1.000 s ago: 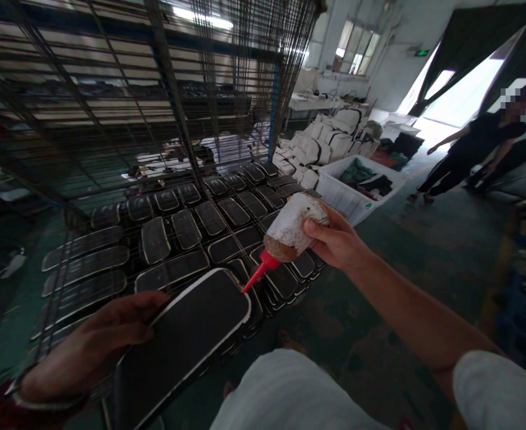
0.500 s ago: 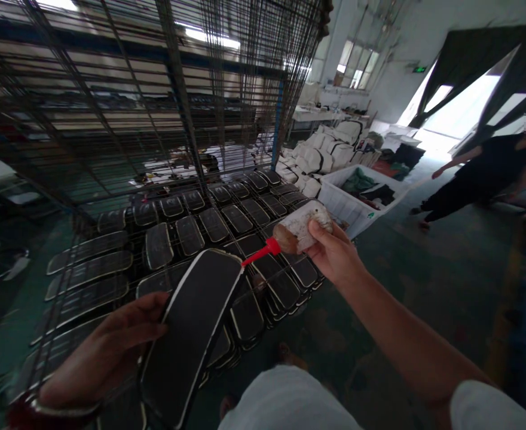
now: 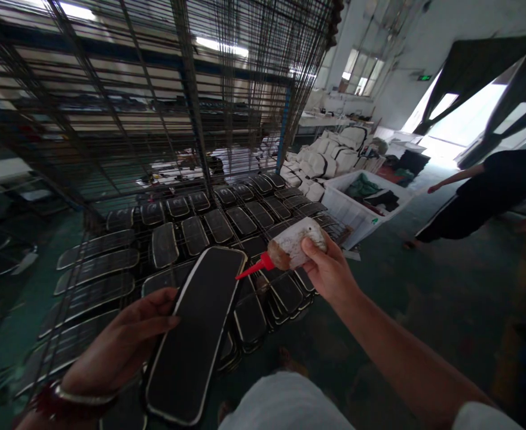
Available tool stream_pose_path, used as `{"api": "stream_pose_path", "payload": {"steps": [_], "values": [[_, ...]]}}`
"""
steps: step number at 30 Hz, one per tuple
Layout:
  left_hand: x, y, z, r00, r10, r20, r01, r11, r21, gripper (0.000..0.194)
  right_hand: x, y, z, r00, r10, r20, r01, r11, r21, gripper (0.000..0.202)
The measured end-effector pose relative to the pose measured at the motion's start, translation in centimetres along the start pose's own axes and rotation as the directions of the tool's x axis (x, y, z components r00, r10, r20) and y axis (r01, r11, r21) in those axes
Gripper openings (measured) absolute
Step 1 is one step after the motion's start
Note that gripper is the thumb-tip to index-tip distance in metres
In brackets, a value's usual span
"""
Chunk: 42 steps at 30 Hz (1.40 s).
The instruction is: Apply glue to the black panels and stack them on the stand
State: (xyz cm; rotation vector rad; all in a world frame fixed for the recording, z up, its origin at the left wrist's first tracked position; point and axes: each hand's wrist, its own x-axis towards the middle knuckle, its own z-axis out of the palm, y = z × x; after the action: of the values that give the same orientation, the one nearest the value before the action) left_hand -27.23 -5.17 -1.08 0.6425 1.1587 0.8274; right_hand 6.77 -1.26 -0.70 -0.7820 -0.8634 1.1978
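Note:
Between thumb and fingers, my left hand (image 3: 140, 328) grips the left edge of a dark, rounded oblong panel (image 3: 198, 334) with a pale line around its border. My right hand (image 3: 328, 263) is wrapped around a stained white squeeze bottle (image 3: 296, 242) with a brown patch near its neck. The bottle's red nozzle (image 3: 254, 267) points left and down, its tip at the panel's upper right edge; whether it touches cannot be made out. Many similar dark panels (image 3: 218, 226) lie in rows and stacks on a wire rack behind and below.
A raised wire grid (image 3: 191, 107) stands over the panels at the left. Beyond them are a white bin (image 3: 355, 218) with cloth in it and a heap of white padded pieces (image 3: 330, 152). A person (image 3: 491, 191) in dark clothes is at the right, one arm towards the bin.
The nozzle tip has moved from the panel's upper right corner a little down its right edge. The held panel shows more of its lower end. The person at the right has shifted slightly.

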Motion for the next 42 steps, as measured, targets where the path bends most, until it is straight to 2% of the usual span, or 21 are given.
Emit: {"api": "stream_pose_path", "payload": {"steps": [9, 15, 24, 31, 37, 42], "values": [[-0.2, 0.2, 0.1, 1.000, 0.017, -0.012, -0.018, 0.998, -0.067, 0.048, -2.4, 0.9, 1.0, 0.999, 0.034, 0.029, -0.033, 0.999, -0.026, 0.045], [0.1, 0.4, 0.4, 0.998, 0.015, -0.056, -0.020, 0.996, -0.086, 0.044, -3.9, 1.7, 1.1, 0.997, 0.028, 0.068, -0.018, 0.990, -0.139, 0.054], [0.4, 0.4, -0.7, 0.997, 0.038, -0.065, -0.044, 0.995, -0.085, 0.038, -5.6, 3.3, 0.8, 0.977, 0.086, 0.194, -0.048, 0.980, -0.194, 0.069], [0.3, 0.9, -1.0, 0.989, 0.037, -0.145, -0.057, 0.988, -0.141, 0.035, -6.5, 3.9, 1.3, 0.942, 0.118, 0.315, -0.076, 0.987, -0.143, 0.065], [0.2, 0.8, -1.9, 0.974, 0.057, -0.217, -0.103, 0.973, -0.206, 0.027, -6.7, 4.4, 1.6, 0.945, 0.104, 0.309, -0.062, 0.988, -0.142, 0.066], [-0.5, 0.4, -1.5, 0.927, 0.007, -0.375, -0.153, 0.920, -0.360, 0.024, -5.9, 4.6, 2.0, 0.982, -0.008, 0.188, 0.034, 0.991, -0.133, 0.061]]}}
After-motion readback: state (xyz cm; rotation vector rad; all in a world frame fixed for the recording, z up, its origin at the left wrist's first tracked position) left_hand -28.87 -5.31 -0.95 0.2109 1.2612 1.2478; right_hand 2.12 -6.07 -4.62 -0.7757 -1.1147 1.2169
